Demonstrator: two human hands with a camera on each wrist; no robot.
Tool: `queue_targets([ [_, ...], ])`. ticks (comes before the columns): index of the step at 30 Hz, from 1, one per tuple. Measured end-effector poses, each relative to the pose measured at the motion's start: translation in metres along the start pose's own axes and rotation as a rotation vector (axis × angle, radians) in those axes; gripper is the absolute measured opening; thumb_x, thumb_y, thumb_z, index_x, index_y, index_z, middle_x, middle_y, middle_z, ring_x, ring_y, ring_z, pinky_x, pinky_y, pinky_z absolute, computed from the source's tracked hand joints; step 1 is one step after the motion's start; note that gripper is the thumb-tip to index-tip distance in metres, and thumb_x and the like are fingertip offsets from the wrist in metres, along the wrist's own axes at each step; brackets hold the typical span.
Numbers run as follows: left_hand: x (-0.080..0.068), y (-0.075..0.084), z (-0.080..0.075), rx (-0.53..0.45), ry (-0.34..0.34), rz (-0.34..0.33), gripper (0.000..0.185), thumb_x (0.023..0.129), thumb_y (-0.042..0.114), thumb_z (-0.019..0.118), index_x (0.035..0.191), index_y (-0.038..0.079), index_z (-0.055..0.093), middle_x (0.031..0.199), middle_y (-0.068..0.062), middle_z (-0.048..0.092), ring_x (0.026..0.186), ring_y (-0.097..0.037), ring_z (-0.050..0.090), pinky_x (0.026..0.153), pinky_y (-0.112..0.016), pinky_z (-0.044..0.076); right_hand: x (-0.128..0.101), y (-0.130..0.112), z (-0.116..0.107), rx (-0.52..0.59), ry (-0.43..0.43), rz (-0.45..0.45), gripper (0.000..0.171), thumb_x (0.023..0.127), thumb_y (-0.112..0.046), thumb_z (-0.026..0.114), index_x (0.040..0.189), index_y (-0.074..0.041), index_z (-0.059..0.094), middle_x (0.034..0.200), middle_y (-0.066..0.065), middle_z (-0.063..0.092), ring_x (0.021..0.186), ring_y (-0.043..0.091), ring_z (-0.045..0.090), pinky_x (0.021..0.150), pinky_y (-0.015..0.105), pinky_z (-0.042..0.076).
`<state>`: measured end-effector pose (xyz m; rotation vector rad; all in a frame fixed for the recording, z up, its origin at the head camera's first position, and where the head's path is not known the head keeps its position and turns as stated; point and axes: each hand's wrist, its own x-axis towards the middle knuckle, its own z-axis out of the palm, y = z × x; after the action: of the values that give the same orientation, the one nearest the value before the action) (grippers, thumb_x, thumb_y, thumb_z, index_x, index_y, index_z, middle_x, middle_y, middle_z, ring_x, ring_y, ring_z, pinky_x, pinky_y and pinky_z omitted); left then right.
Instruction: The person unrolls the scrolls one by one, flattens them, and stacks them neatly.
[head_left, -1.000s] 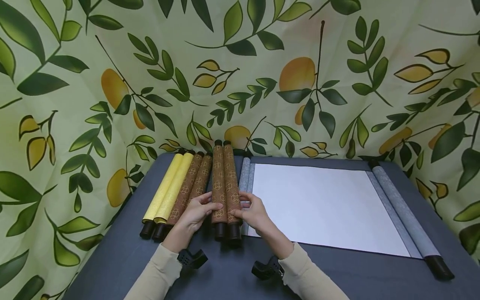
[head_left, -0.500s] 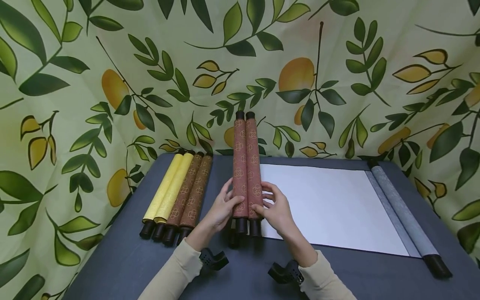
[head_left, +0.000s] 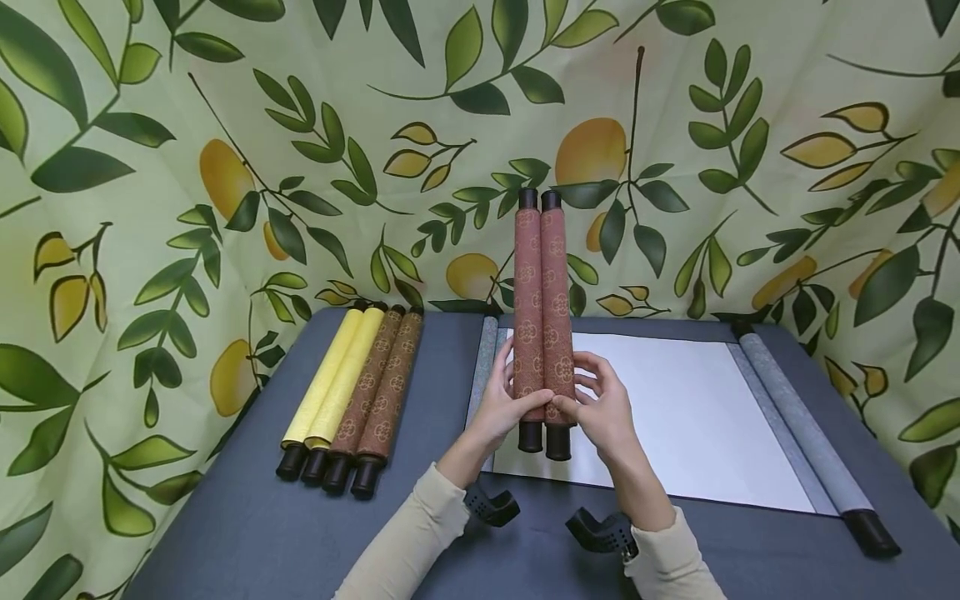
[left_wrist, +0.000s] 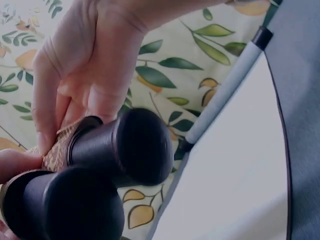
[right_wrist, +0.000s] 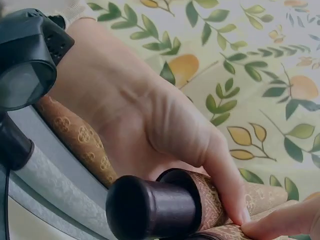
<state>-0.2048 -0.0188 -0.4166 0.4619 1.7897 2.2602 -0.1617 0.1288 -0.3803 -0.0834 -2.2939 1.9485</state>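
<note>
Two rolled scrolls covered in reddish-brown cloth with gold flowers stand raised, side by side, over the left part of a scroll laid open with white paper [head_left: 675,417]. My left hand [head_left: 495,408] grips the left brown scroll [head_left: 527,283] near its lower end. The right brown scroll [head_left: 557,292] is held by my right hand [head_left: 609,404], its thumb across the front. Both thumbs nearly meet between the two rolls. Black end knobs [left_wrist: 145,147] jut toward the left wrist camera; one dark knob [right_wrist: 150,207] also shows in the right wrist view, where some fingers are hidden.
Left on the dark blue table [head_left: 247,533] lie two yellow scrolls [head_left: 341,375] and two more brown scrolls [head_left: 386,392] in a row. The white scroll's grey roller [head_left: 806,417] runs along its right side. A leaf-patterned cloth [head_left: 480,125] hangs behind.
Both hands have lifted the two brown scrolls off the table beside the other rolls and carried them right, tilting their far ends up, over the left part of the white scroll.
</note>
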Motion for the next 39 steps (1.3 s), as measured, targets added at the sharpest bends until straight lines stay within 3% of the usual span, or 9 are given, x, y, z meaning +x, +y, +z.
queue_targets([
  [4,0.005,-0.002,0.005,0.003,0.03,0.039,0.097,0.083,0.002,0.068,0.155,0.026,0.007,0.152,-0.014,0.038,0.125,-0.028,0.053,0.091,-0.035,0.054,0.004,0.002,-0.002,0.014,0.024,0.021,0.066,0.082,0.011,0.063,0.142,-0.003,0.039,0.143,0.018,0.043,0.122,0.027,0.049,0.104,0.033,0.046],
  [7,0.006,-0.004,0.008,0.017,0.046,0.072,0.095,0.083,0.0,0.068,0.155,0.024,0.01,0.149,-0.016,0.04,0.121,-0.026,0.056,0.089,-0.035,0.055,0.008,0.004,0.0,0.044,0.075,0.034,0.06,0.084,0.006,0.063,0.139,-0.002,0.043,0.137,0.016,0.048,0.11,0.016,0.052,0.086,0.015,0.049],
  [9,0.006,-0.005,0.009,0.014,0.049,0.083,0.095,0.082,-0.001,0.067,0.154,0.025,0.011,0.148,-0.016,0.041,0.117,-0.024,0.057,0.088,-0.035,0.055,0.011,0.007,0.003,0.083,0.113,0.034,0.057,0.084,0.003,0.065,0.137,0.0,0.046,0.128,0.013,0.052,0.1,0.008,0.053,0.075,0.009,0.049],
  [15,0.003,-0.011,0.016,0.017,0.009,0.12,0.093,0.083,0.001,0.067,0.154,0.024,0.011,0.145,-0.018,0.042,0.117,-0.022,0.058,0.089,-0.037,0.055,0.017,0.015,0.008,0.131,0.157,0.061,0.055,0.081,-0.006,0.073,0.131,0.003,0.053,0.1,0.0,0.058,0.08,-0.002,0.058,0.065,0.016,0.054],
  [24,0.003,-0.017,0.016,0.039,0.027,0.154,0.092,0.083,-0.002,0.066,0.154,0.022,0.013,0.142,-0.023,0.046,0.115,-0.025,0.059,0.087,-0.036,0.056,0.021,0.022,0.005,0.156,0.067,0.138,0.061,0.087,-0.011,0.068,0.141,-0.007,0.041,0.106,0.002,0.056,0.078,-0.005,0.062,0.069,0.019,0.054],
  [28,0.003,-0.019,0.017,0.057,0.058,0.148,0.089,0.083,-0.005,0.066,0.153,0.019,0.017,0.138,-0.027,0.049,0.108,-0.022,0.062,0.081,-0.034,0.057,0.022,0.024,0.003,0.164,0.071,0.131,0.054,0.09,-0.008,0.064,0.138,0.0,0.042,0.112,0.008,0.059,0.079,-0.007,0.062,0.07,0.016,0.054],
  [33,0.003,-0.022,0.022,0.079,0.101,0.126,0.077,0.083,-0.005,0.064,0.148,0.004,0.023,0.14,-0.027,0.047,0.111,-0.026,0.06,0.083,-0.029,0.055,0.021,0.028,0.005,0.138,0.112,0.095,0.049,0.091,-0.004,0.061,0.135,0.008,0.044,0.122,0.024,0.057,0.078,-0.011,0.059,0.069,0.011,0.052],
  [36,0.003,-0.024,0.024,0.091,0.14,0.111,0.072,0.083,-0.004,0.062,0.146,-0.002,0.026,0.139,-0.027,0.047,0.114,-0.029,0.058,0.087,-0.028,0.053,0.02,0.03,0.005,0.113,0.137,0.085,0.048,0.091,-0.003,0.061,0.134,0.01,0.044,0.114,0.021,0.06,0.075,-0.01,0.057,0.067,0.011,0.05],
  [39,0.004,-0.024,0.026,0.11,0.186,0.082,0.072,0.084,-0.002,0.061,0.148,0.001,0.028,0.135,-0.027,0.049,0.11,-0.026,0.057,0.086,-0.027,0.051,0.021,0.031,0.003,0.094,0.143,0.084,0.047,0.092,-0.002,0.059,0.135,0.01,0.044,0.108,0.016,0.061,0.073,-0.009,0.057,0.066,0.012,0.05],
])
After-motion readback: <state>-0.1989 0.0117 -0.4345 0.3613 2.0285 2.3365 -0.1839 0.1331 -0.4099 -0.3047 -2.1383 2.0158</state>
